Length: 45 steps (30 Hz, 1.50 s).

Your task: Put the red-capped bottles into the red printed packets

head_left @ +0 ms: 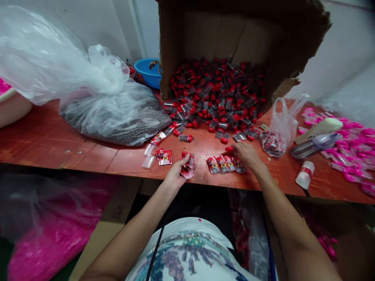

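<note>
Red worktop, two bare hands among small printed packets

Pale walls (102,23) stand behind a long reddish worktop (96,152), its surface scuffed in places. From the head view, a big cardboard box (246,37) with ragged edges lies with its open side facing the person, and a heap of red-capped tubes (216,91) with dark contents spills out of it onto the table. To the left sits a knotted clear bag (114,121) full of dark grey beads, a blue basin (150,80) behind it.

Near the front edge, the left hand (177,171) is closed around a few red packets (189,166), somewhat crumpled between thumb and fingers. Well to its right, a row of overlapping packets (224,164) lies flat on the table. The right hand (246,154) is at the right end of that row, fingers bent, a small red piece (229,149) by the fingertips — whether it grips anything, I cannot tell.

More packets (165,157) lie left of the left hand, beside two clear cylinders (148,161). Farther right are a small plastic bag (277,132), a lidded bottle (310,147), a white roll with a red band (305,175) and many bright pink pieces (357,144).
</note>
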Available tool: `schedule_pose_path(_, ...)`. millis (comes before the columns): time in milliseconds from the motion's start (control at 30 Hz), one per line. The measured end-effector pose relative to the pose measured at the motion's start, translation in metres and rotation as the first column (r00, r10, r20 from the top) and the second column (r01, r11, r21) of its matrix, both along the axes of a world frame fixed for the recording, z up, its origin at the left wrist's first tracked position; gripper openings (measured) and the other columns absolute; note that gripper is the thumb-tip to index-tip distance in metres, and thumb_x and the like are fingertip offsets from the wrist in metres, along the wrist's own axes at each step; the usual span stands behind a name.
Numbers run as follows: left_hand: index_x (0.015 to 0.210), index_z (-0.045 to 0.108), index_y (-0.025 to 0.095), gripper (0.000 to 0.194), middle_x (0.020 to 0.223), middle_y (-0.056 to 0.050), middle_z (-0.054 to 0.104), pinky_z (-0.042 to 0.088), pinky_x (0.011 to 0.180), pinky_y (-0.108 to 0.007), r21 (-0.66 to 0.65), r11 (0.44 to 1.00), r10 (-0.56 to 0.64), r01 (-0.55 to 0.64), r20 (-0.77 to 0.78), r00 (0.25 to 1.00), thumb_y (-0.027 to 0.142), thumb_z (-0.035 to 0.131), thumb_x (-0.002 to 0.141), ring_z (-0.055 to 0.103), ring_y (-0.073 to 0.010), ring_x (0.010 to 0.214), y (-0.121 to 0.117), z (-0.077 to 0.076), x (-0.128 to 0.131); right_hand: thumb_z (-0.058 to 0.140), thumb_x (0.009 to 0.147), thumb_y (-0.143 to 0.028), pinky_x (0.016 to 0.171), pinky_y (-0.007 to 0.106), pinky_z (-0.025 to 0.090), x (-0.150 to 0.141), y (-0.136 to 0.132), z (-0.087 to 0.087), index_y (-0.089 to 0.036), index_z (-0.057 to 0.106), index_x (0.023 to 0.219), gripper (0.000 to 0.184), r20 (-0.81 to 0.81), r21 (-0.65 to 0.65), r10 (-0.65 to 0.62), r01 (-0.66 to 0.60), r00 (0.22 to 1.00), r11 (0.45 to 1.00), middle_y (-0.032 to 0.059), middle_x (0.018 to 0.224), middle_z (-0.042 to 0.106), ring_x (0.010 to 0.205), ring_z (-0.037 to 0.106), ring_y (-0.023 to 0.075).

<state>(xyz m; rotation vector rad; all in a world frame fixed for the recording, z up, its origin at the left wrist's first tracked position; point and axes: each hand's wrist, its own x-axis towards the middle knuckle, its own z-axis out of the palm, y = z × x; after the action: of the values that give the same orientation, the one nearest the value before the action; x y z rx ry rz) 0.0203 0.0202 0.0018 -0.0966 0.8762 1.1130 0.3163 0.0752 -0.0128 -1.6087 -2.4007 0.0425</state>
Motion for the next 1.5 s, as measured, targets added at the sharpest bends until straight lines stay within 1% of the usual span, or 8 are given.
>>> schedule_pose_path(67, 0.067, 0.06, 0.012, 0.018, 0.056, -0.002, 0.063, 0.057, 0.057, -0.024, 0.007, 1.0, 0.008, -0.008, -0.02, 1.0, 0.007, 0.057, 0.084, 0.06, -0.0109, 0.048, 0.0, 0.001, -0.001, 0.048, 0.089, -0.026, 0.082, 0.038, 0.046, -0.021, -0.019, 0.007, -0.014, 0.062, 0.111, 0.028, -0.224, 0.038, -0.078, 0.089, 0.971, 0.995, 0.0134, 0.102, 0.066, 0.093, 0.059, 0.0252)
schedule_pose_path(167, 0.067, 0.06, 0.012, 0.018, 0.057, -0.003, 0.064, 0.056, 0.055, -0.024, -0.005, 1.0, 0.004, -0.005, -0.049, 0.999, 0.009, 0.057, 0.084, 0.061, -0.011, 0.048, 0.0, 0.001, 0.001, 0.049, 0.09, -0.033, 0.072, 0.029, 0.048, -0.067, -0.061, 0.016, -0.019, 0.059, 0.115, 0.03, -0.547, -0.075, -0.058, 0.02, 0.835, 0.997, 0.0062, 0.096, 0.066, 0.08, 0.061, 0.0187)
schedule_pose_path(433, 0.066, 0.062, 0.013, 0.011, 0.061, -0.002, 0.067, 0.054, 0.056, -0.022, 0.034, 0.999, 0.015, -0.011, -0.114, 0.993, 0.008, 0.071, 0.073, 0.062, -0.0116, 0.052, -0.001, -0.007, 0.01, 0.052, 0.088, -0.031, 0.074, 0.029, 0.05, -0.147, -0.118, -0.001, -0.023, 0.062, 0.114, 0.03, -0.777, -0.178, -0.116, -0.039, 0.619, 0.983, 0.0058, 0.102, 0.068, 0.085, 0.063, 0.0197)
schedule_pose_path(800, 0.075, 0.064, 0.013, 0.025, 0.066, 0.001, 0.067, 0.051, 0.058, -0.023, 0.242, 0.969, 0.097, -0.038, -0.236, 0.967, 0.013, 0.081, 0.057, 0.062, -0.0114, 0.056, -0.012, -0.006, 0.01, 0.056, 0.086, -0.032, 0.063, 0.024, 0.046, -0.156, -0.124, -0.01, -0.021, 0.05, 0.125, 0.041, -0.8, -0.257, -0.199, -0.024, 0.566, 0.966, -0.001, 0.079, 0.061, 0.067, 0.057, 0.0137)
schedule_pose_path(1067, 0.091, 0.064, 0.017, 0.04, 0.08, 0.0, 0.07, 0.053, 0.064, -0.026, 0.378, 0.918, 0.025, 0.119, -0.353, 0.935, 0.02, 0.083, 0.057, 0.065, -0.0135, 0.065, -0.024, 0.002, 0.008, 0.055, 0.086, -0.033, 0.073, 0.027, 0.049, -0.156, -0.124, -0.01, -0.023, 0.054, 0.123, 0.038, -0.856, -0.241, -0.222, 0.02, 0.466, 0.97, 0.002, 0.093, 0.064, 0.078, 0.06, 0.0154)
schedule_pose_path(1167, 0.094, 0.063, 0.017, 0.043, 0.082, -0.001, 0.07, 0.054, 0.062, -0.026, 0.378, 0.913, 0.005, 0.154, -0.388, 0.922, 0.021, 0.083, 0.056, 0.065, -0.0142, 0.065, -0.025, 0.003, 0.007, 0.059, 0.084, -0.033, 0.077, 0.028, 0.05, -0.156, -0.123, -0.013, -0.024, 0.057, 0.119, 0.037, -0.891, -0.26, -0.245, 0.012, 0.383, 0.966, 0.002, 0.096, 0.064, 0.083, 0.061, 0.0161)
schedule_pose_path(1333, 0.085, 0.063, 0.016, 0.04, 0.082, -0.002, 0.07, 0.054, 0.065, -0.026, 0.415, 0.886, -0.028, 0.207, -0.398, 0.917, 0.016, 0.085, 0.051, 0.066, -0.0154, 0.067, -0.025, 0.006, 0.005, 0.063, 0.08, -0.039, 0.046, 0.02, 0.044, -0.155, -0.122, -0.016, -0.022, 0.056, 0.114, 0.039, -0.889, -0.442, -0.421, -0.098, 0.179, 0.892, -0.0014, 0.077, 0.061, 0.058, 0.053, 0.0108)
schedule_pose_path(1500, 0.081, 0.064, 0.015, 0.035, 0.072, -0.001, 0.068, 0.052, 0.061, -0.024, 0.42, 0.865, -0.045, 0.274, -0.478, 0.877, 0.016, 0.084, 0.052, 0.064, -0.0139, 0.062, -0.024, 0.005, 0.002, 0.066, 0.079, -0.037, 0.054, 0.021, 0.047, -0.15, -0.122, -0.015, -0.021, 0.063, 0.106, 0.032, -0.895, -0.372, -0.343, -0.053, 0.285, 0.927, 0.0011, 0.084, 0.065, 0.067, 0.056, 0.0122)
